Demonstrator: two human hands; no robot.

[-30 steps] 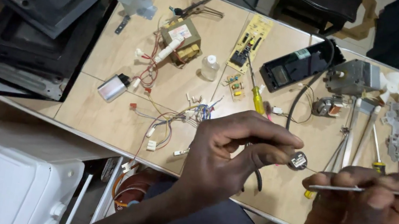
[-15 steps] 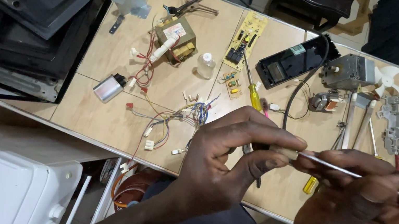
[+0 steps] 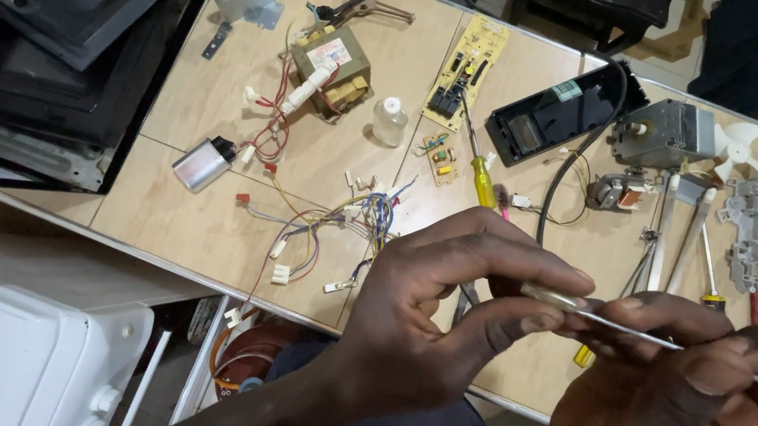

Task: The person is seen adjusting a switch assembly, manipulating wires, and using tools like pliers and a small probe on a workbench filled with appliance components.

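I see a silver can part (image 3: 203,163) lying far left on the wooden table (image 3: 197,226), then a bunch of coloured wires (image 3: 338,222); my left hand (image 3: 439,312) pinches the clear tip of a thin metal rod (image 3: 679,346), and my right hand (image 3: 700,411) is closed round its middle; both hands sit close together above the table edge; I think it is a thin tool, but it blurs; I should grip softly and keep it level.

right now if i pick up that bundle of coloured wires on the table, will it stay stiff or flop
The wire bundle would probably flop: its thin strands lie in loose curls. It looks light, though the small white plugs at the ends may swing. It could snag, since strands spread across the table.
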